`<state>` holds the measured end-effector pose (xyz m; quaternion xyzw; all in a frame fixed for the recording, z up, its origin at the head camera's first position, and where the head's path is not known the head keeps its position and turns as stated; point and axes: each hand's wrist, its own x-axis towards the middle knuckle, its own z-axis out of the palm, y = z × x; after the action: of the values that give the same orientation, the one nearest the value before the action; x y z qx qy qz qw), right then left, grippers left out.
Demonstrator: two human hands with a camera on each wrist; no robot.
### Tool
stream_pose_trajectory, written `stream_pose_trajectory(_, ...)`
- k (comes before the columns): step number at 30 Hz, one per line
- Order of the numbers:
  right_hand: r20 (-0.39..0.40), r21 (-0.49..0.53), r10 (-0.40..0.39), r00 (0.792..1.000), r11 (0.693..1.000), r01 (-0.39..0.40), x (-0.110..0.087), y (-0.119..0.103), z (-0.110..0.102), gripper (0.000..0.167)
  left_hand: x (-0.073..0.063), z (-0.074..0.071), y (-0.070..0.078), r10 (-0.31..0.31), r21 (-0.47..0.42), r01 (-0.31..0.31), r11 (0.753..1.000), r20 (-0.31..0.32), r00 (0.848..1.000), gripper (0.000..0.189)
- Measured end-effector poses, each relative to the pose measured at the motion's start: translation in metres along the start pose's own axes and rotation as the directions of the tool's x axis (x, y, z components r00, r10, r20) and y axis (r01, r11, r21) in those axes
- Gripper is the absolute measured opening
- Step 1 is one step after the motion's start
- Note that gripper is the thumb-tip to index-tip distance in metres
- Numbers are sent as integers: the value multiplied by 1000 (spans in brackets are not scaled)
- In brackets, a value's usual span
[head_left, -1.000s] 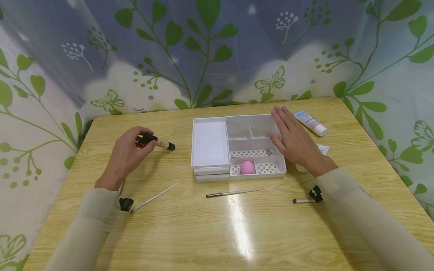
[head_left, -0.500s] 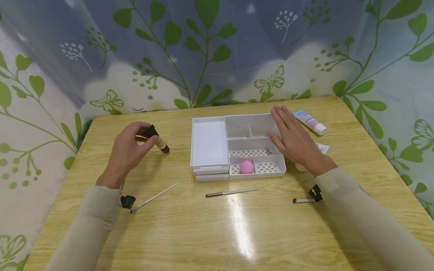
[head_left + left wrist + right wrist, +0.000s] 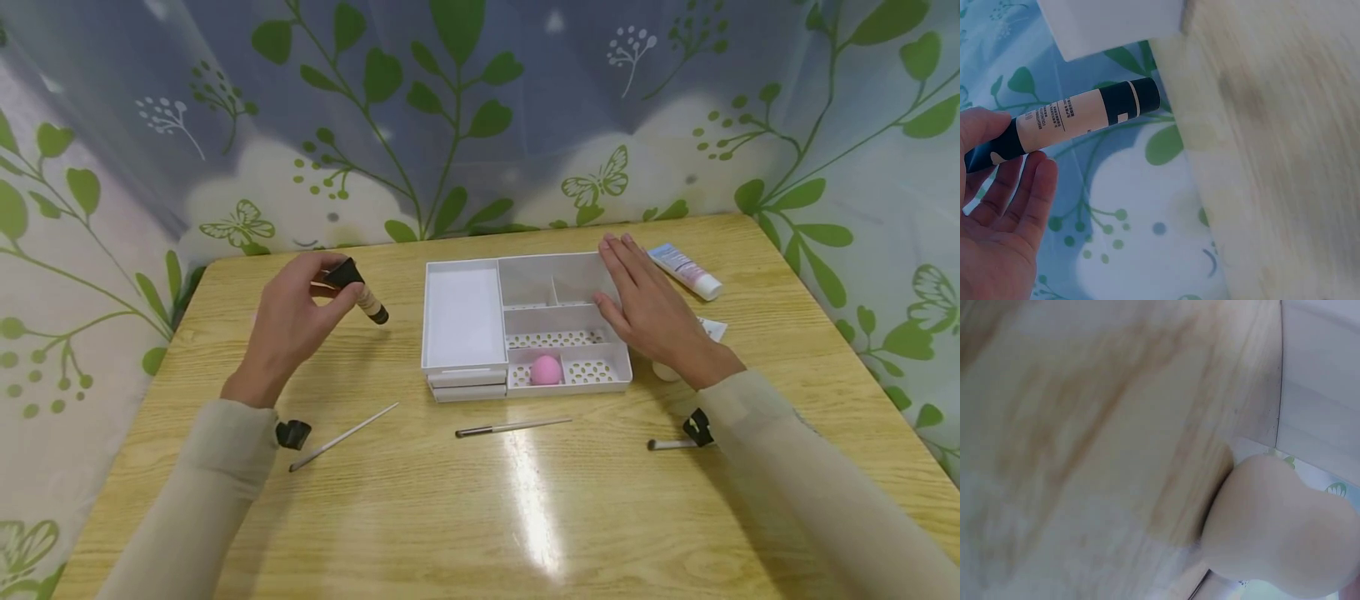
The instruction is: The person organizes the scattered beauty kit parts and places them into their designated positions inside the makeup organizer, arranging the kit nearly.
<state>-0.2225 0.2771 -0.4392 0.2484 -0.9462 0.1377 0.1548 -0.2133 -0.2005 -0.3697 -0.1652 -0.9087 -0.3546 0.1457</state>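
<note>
Between thumb and fingers, my left hand (image 3: 288,321) pinches a beige cosmetic tube (image 3: 368,302) by its wide black flat end. The tube slants, its black narrow end pointing down to the right; in the left wrist view small print shows on its body. Right of it stands a white divided organizer (image 3: 463,312) with drawers at its left front. My right hand (image 3: 652,312) rests on the organizer's right wall, fingers straight. A pink round sponge (image 3: 546,370) sits in a front compartment. Near my right wrist lies a beige gourd-shaped sponge (image 3: 1272,525), mostly hidden in the head view.
A blue-and-white tube (image 3: 686,272) lies behind my right hand, and a white item (image 3: 713,329) peeks out beside that wrist. Thin brushes lie on the wooden table: a white one (image 3: 345,436) at left, another brush (image 3: 513,427) before the organizer, and one (image 3: 667,445) by the right sleeve.
My left hand has raised the tube and turned it from nearly level to slanting downward, then shifted it slightly right and back. The right hand stays on the organizer.
</note>
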Motion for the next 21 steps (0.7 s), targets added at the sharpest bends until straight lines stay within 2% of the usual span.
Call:
stream_pose_trajectory(8,-6,5,-8,1000,1000,8,0,-1,-1,72,7,0,17,58,-13,-58,998,-32,998,36)
stream_pose_trajectory(21,9,-1,2,1000,1000,-2,-1,-1,-1,73,13,0,33,124,-27,-127,992,-78,989,34)
